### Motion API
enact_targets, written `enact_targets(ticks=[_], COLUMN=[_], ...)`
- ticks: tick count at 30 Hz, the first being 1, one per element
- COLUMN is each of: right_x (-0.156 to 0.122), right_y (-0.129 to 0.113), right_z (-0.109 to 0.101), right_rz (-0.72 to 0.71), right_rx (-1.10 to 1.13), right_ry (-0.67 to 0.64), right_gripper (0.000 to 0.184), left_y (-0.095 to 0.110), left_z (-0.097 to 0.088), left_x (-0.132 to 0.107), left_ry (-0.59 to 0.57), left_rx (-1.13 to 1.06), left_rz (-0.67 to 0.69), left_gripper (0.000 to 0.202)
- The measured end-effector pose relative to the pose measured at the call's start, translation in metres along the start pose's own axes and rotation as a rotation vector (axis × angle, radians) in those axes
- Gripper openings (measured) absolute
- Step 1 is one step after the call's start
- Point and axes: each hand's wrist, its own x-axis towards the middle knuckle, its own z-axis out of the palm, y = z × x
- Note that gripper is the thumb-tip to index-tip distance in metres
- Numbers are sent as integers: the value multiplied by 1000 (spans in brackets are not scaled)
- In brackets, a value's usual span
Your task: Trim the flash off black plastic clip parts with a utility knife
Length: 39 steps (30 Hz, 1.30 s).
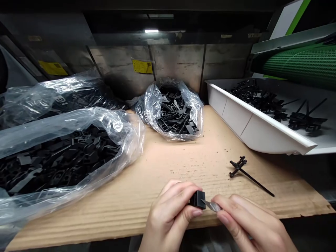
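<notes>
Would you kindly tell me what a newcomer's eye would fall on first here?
At bottom centre, the left hand pinches a small black plastic part while the right hand sets a thin metal blade against it. A large clear bag of black parts fills the left, and a white tray sits at right.

Factory workstation, plastics finishing. Evidence: counter [183, 164] was lined with corrugated cardboard; clear bags [65, 147] held bulk black moulded parts; white tray [252, 122] caught sprued parts below a green conveyor [301, 63]; metal back panels [175, 64] carried yellow labels [142, 66]; a loose sprue [246, 173] lay nearby.
</notes>
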Motion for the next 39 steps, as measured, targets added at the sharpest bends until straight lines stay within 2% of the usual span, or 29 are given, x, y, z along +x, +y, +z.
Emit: enact_targets(ticks=[5,9,11,13,16,18,21,26,30,32,37,39], right_x=[0,3,5,6,6,7,8,8,4,4,6,10], right_y=[15,9,3,-3,-7,-7,-7,-8,-17,-20,-14,-14], right_z=[-11,-20,-18,-13,-4,0,4,10,11,7,-5,-4], right_rz=[26,32,63,106,140,152,163,175,148,144,410,531], right_rx=[-166,17,153,233,218,181,144,170,246,310,438,494], right_ry=[100,-64,-121,-82,32,35,29,34,-74,-78,49,69], right_gripper=[18,18,15,21,18,13,17,19,29,30,15,16], left_y=[1,1,0,-2,-6,-7,-7,-4,-5,-4,1,2], left_z=[-3,-2,-1,-1,0,0,1,4,7,7,4,4], left_x=[-2,-2,-2,-2,-1,-2,-4,-5,-1,0,-1,0], left_ry=[-36,-5,-5,-15,-32,-31,-30,11,104,121,91,86], left_rx=[-43,4,12,15,8,5,10,46,105,113,56,31], left_rz=[-39,-76,-63,-37,25,54,64,57,-24,-63,-140,-163], left_gripper=[22,24,28,29,30,30,29,24,21,19,15,15])
